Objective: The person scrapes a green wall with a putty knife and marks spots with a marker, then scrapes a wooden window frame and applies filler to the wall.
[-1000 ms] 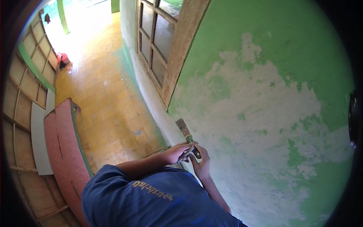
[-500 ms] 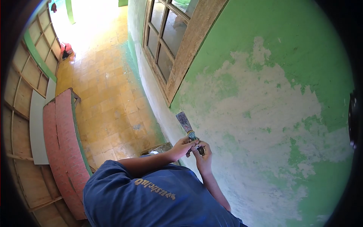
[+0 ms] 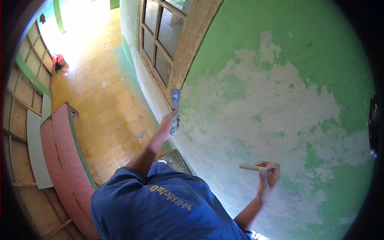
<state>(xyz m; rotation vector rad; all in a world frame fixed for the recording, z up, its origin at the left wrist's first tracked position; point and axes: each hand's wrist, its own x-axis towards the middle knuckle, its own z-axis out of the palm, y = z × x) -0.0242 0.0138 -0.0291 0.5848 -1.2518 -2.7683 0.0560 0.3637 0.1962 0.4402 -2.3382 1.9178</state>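
Observation:
My left hand (image 3: 170,120) is closed round the handle of a putty knife (image 3: 175,99), whose stained blade points upward in the head view. It overlaps the lower corner of the wooden window frame (image 3: 200,34). On the right, my right hand (image 3: 269,178) grips a tan stick-like piece (image 3: 250,166) that sticks out to the left. A dark part shows between those fingers, and I cannot tell what kind of thing it is. Behind this hand stands the green wall (image 3: 320,52), with a large pale patch (image 3: 256,120) where the paint is gone.
A red bench (image 3: 60,148) stands at the left, beside a wood-framed panel partition (image 3: 16,144). Yellow tiles (image 3: 100,96) cover the floor between bench and wall. A dark speckled slab (image 3: 176,161) lies low by the wall. Farther back sits a red thing (image 3: 59,60).
My hands were together at the putty knife's handle and are now apart. The left has moved up and left with the knife; the right has swung out rightward with the tan piece.

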